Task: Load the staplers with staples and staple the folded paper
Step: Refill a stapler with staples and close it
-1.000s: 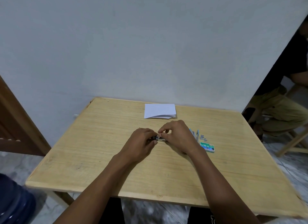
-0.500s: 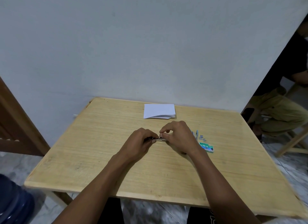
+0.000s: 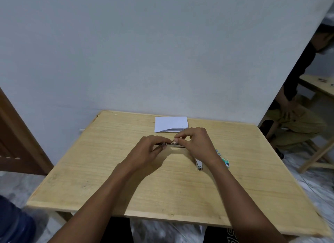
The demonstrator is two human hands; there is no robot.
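Note:
A small stapler (image 3: 176, 145) lies opened on the wooden table (image 3: 108, 170), between my two hands. My left hand (image 3: 148, 150) grips its left end with curled fingers. My right hand (image 3: 197, 143) pinches a small metal piece, likely a strip of staples, at the stapler's top with thumb and forefinger. A second stapler (image 3: 198, 164) lies on the table under my right wrist. The folded white paper (image 3: 170, 123) rests near the table's far edge. A green staple box (image 3: 226, 162) sits to the right, partly hidden by my right forearm.
Loose staple strips (image 3: 218, 152) lie beside the box. A person sits on a wooden stool at the right, off the table. A wooden door frame stands at the left and a blue container (image 3: 12, 223) sits at the lower left on the floor.
My right hand has lifted slightly and its fingertips now pinch at the stapler's top. The second stapler under my right wrist has come into view. My left hand keeps its grip.

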